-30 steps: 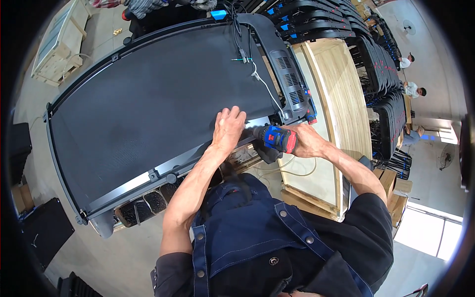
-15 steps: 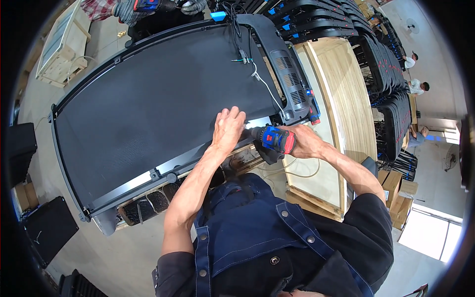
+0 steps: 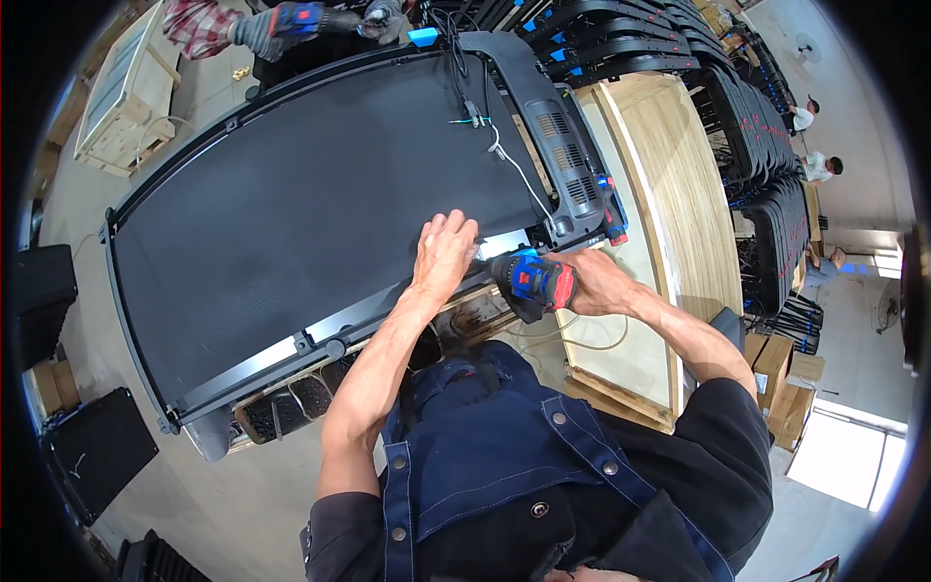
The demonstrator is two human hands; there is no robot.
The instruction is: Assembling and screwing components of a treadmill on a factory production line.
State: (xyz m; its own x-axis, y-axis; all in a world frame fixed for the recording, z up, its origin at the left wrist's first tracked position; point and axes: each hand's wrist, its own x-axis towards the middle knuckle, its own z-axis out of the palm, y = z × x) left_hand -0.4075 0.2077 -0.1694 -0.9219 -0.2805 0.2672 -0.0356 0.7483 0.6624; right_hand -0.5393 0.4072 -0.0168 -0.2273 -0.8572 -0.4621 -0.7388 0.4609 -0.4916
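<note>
Presently, right hand (image 3: 598,281): wrapped around the cordless drill (image 3: 538,281), chuck turned toward the left hand (image 3: 444,254), presumably so both can be watched together.
Left hand: rested with curled fingers at the walking belt (image 3: 320,175), by its near edge, perhaps as a brace (whether anything is pinched cannot be told).
Treadmill (image 3: 242,223): laid flat, seemingly with its near side presented for easy reach.
White cable (image 3: 520,174): draped loosely over the walking belt.
</note>
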